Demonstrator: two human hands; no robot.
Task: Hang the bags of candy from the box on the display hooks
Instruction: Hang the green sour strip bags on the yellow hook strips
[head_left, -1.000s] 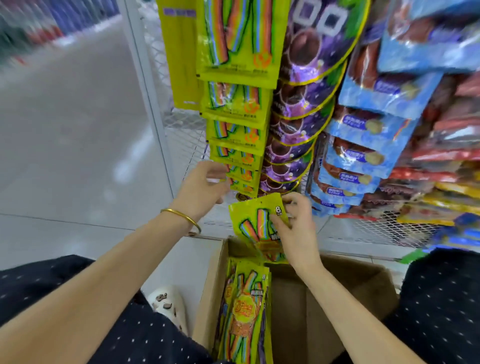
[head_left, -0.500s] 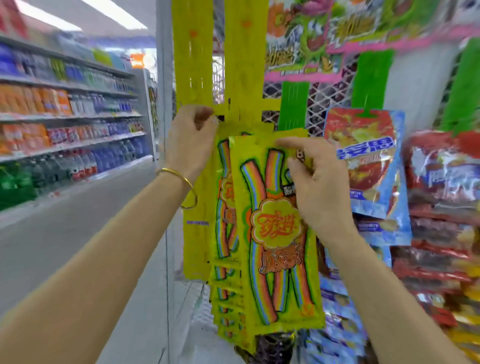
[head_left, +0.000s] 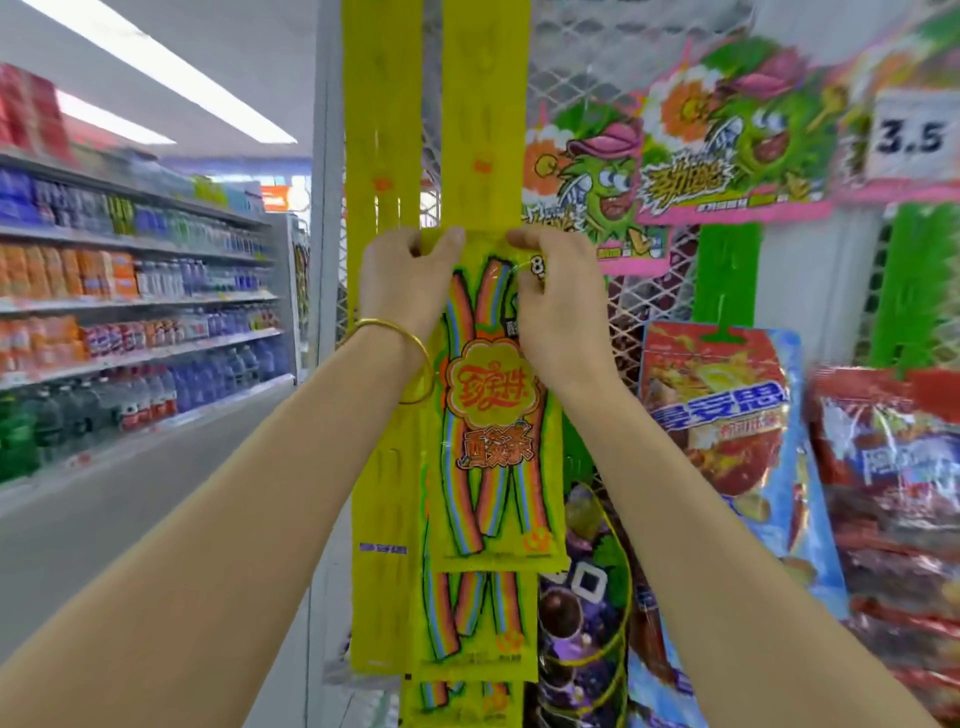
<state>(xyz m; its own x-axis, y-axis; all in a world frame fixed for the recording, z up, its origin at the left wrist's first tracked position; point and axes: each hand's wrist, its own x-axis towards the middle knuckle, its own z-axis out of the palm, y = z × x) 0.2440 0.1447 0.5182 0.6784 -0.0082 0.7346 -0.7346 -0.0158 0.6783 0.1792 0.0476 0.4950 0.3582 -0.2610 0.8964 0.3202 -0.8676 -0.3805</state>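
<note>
Head view: yellow display strip (head_left: 483, 130) holds same-type bags (head_left: 478, 623) overlapping low down. Yellow candy bag (head_left: 493, 441) held flat against strip above them. Left hand (head_left: 405, 280) pinches bag's top left corner, right hand (head_left: 561, 296) pinches top right corner, both arms raised. Other snack bags (head_left: 727, 415) crowd right edge. Aisle floor (head_left: 130, 493) open at left.

Yellow candy bag (head_left: 493, 415) — rainbow stripes — on yellow hanging strip (head_left: 483, 119).

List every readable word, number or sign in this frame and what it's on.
"3.5": white price sign.
"8": yellow candy bag, top right corner.
"曼妥思": blue bag.
Cartoon banner lettering, the yellow bag's logo and shelf labels: too stylised or blurred to read.
</note>
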